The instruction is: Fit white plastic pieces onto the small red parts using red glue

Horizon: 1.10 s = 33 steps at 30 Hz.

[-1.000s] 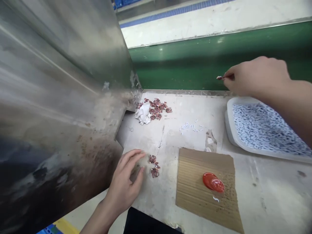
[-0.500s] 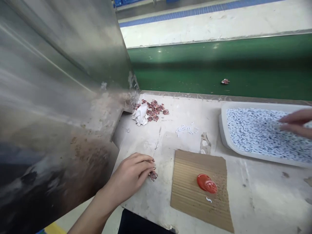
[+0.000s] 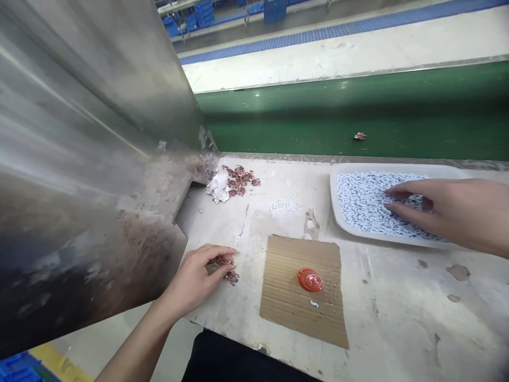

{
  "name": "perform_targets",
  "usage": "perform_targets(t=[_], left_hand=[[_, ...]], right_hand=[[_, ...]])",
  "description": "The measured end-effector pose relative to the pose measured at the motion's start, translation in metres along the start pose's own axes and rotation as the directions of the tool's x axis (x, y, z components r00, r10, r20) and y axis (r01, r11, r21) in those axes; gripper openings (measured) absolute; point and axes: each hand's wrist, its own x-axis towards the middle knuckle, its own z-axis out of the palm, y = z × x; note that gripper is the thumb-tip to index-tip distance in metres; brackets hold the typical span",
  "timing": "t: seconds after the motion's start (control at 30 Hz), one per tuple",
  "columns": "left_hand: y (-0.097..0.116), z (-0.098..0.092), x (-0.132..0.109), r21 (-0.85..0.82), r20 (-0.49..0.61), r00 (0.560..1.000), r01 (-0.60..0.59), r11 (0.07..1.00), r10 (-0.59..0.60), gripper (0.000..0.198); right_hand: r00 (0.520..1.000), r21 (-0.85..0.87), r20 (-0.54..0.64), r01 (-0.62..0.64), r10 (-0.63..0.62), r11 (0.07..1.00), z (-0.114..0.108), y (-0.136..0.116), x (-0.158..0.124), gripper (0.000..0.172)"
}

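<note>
My left hand point(image 3: 196, 278) rests near the table's front left, its fingertips pinched on one of a few small red-brown parts point(image 3: 231, 277) lying there. My right hand point(image 3: 437, 209) reaches into a white tray point(image 3: 336, 212) full of tiny white pieces, fingers spread and touching them. A single red-brown part point(image 3: 360, 136) lies on the green conveyor belt point(image 3: 302, 116) behind the table. A bigger pile of red-brown parts point(image 3: 238, 180) sits beside a crumpled white cloth point(image 3: 218, 187) at the back left.
A piece of corrugated cardboard point(image 3: 302, 313) with a red lid point(image 3: 310, 279) on it lies in front of me. A large steel housing point(image 3: 91, 159) walls off the left side. A few loose white pieces point(image 3: 284, 204) lie mid-table.
My right hand let the small part go onto the green belt, then came down into the white tray. My left hand closed its fingers on the red-brown parts.
</note>
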Motion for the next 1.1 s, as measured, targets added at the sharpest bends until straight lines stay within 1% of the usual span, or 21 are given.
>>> perform_targets(t=[0.1, 0.17, 0.23, 0.27, 0.3, 0.37, 0.43, 0.53, 0.63, 0.7, 0.73, 0.77, 0.8, 0.83, 0.87, 0.9, 0.93, 0.97, 1.0, 1.03, 1.1], left_hand=[[-0.003, 0.002, -0.002, -0.167, -0.142, 0.988, 0.035, 0.985, -0.06, 0.035], [-0.004, 0.002, -0.002, -0.304, -0.239, 0.963, 0.048, 0.951, -0.125, 0.042], [-0.003, 0.0, -0.001, -0.439, -0.276, 0.939, 0.066, 0.896, -0.205, 0.046], [-0.002, -0.001, 0.0, -0.499, -0.264, 0.933, 0.084, 0.863, -0.243, 0.046], [0.0, -0.002, 0.0, -0.552, -0.236, 0.931, 0.108, 0.827, -0.279, 0.045], [0.004, -0.004, 0.0, -0.637, -0.164, 0.927, 0.161, 0.754, -0.337, 0.041], [0.008, -0.005, -0.001, -0.699, -0.098, 0.918, 0.211, 0.683, -0.384, 0.036], [0.013, -0.004, -0.003, -0.756, -0.038, 0.902, 0.256, 0.602, -0.43, 0.032], [0.017, 0.001, -0.006, -0.808, 0.026, 0.902, 0.272, 0.523, -0.43, 0.029], [0.022, 0.009, -0.009, -0.827, 0.116, 0.925, 0.292, 0.48, -0.363, 0.025], [0.026, 0.015, -0.012, -0.825, 0.167, 0.939, 0.301, 0.479, -0.302, 0.02], [0.031, 0.023, -0.014, -0.811, 0.204, 0.953, 0.292, 0.506, -0.223, 0.014], [0.037, 0.031, -0.017, -0.789, 0.215, 0.968, 0.25, 0.562, -0.129, 0.01], [0.044, 0.039, -0.019, -0.755, 0.2, 0.979, 0.168, 0.634, -0.021, 0.009], [0.051, 0.047, -0.021, -0.711, 0.168, 0.98, 0.046, 0.702, 0.106, 0.011], [0.059, 0.054, -0.021, -0.657, 0.133, 0.961, -0.097, 0.748, 0.242, 0.013], [0.065, 0.06, -0.021, -0.604, 0.103, 0.923, -0.239, 0.76, 0.372, 0.018], [0.071, 0.065, -0.021, -0.556, 0.084, 0.876, -0.354, 0.752, 0.475, 0.024], [0.074, 0.067, -0.02, -0.521, 0.077, 0.834, -0.433, 0.735, 0.546, 0.028], [0.076, 0.067, -0.019, -0.492, 0.079, 0.806, -0.481, 0.726, 0.587, 0.03], [0.075, 0.065, -0.017, -0.433, 0.09, 0.784, -0.525, 0.733, 0.614, 0.028]], right_hand=[[0.994, -0.025, 0.106, -0.015, 0.018, 1.0, -0.014, -0.012, 0.0, 0.032], [0.99, -0.038, 0.134, -0.043, 0.047, 0.998, -0.02, -0.013, 0.002, 0.035], [0.983, -0.027, 0.174, -0.058, 0.062, 0.998, -0.024, -0.012, 0.004, 0.044], [0.98, -0.017, 0.189, -0.057, 0.059, 0.998, -0.025, -0.011, 0.005, 0.046], [0.98, -0.006, 0.194, -0.049, 0.049, 0.999, -0.026, -0.011, 0.006, 0.044], [0.985, 0.02, 0.17, -0.015, 0.011, 1.0, -0.026, -0.014, 0.005, 0.031], [0.994, 0.037, 0.106, 0.001, -0.005, 0.999, -0.025, -0.017, 0.003, 0.02], [1.0, 0.088, 0.012, -0.009, 0.008, 0.996, -0.026, -0.018, -0.006, 0.021], [0.996, 0.203, -0.094, 0.014, 0.005, 0.979, -0.032, -0.022, -0.03, 0.027], [0.986, 0.303, -0.167, 0.075, -0.024, 0.95, -0.038, -0.037, -0.058, 0.037], [0.978, 0.372, -0.205, 0.123, -0.048, 0.92, -0.04, -0.049, -0.075, 0.042], [0.972, 0.44, -0.216, 0.185, -0.097, 0.879, -0.042, -0.064, -0.093, 0.046], [0.967, 0.529, -0.197, 0.242, -0.16, 0.814, -0.044, -0.081, -0.11, 0.041], [0.958, 0.686, -0.224, 0.287, -0.181, 0.668, -0.045, -0.099, -0.126, 0.03], [0.951, 0.792, -0.251, 0.309, -0.18, 0.527, -0.045, -0.117, -0.139, 0.017], [0.953, 0.859, -0.241, 0.298, -0.185, 0.417, -0.044, -0.133, -0.149, 0.015], [0.951, 0.907, -0.234, 0.289, -0.204, 0.306, -0.043, -0.147, -0.157, 0.012], [0.95, 0.935, -0.219, 0.27, -0.224, 0.231, -0.041, -0.158, -0.163, 0.011], [0.948, 0.951, -0.207, 0.253, -0.241, 0.178, -0.038, -0.166, -0.166, 0.011], [0.947, 0.96, -0.201, 0.241, -0.25, 0.142, -0.035, -0.171, -0.169, 0.01], [0.952, 0.969, -0.187, 0.22, -0.243, 0.115, -0.031, -0.176, -0.172, 0.01]])
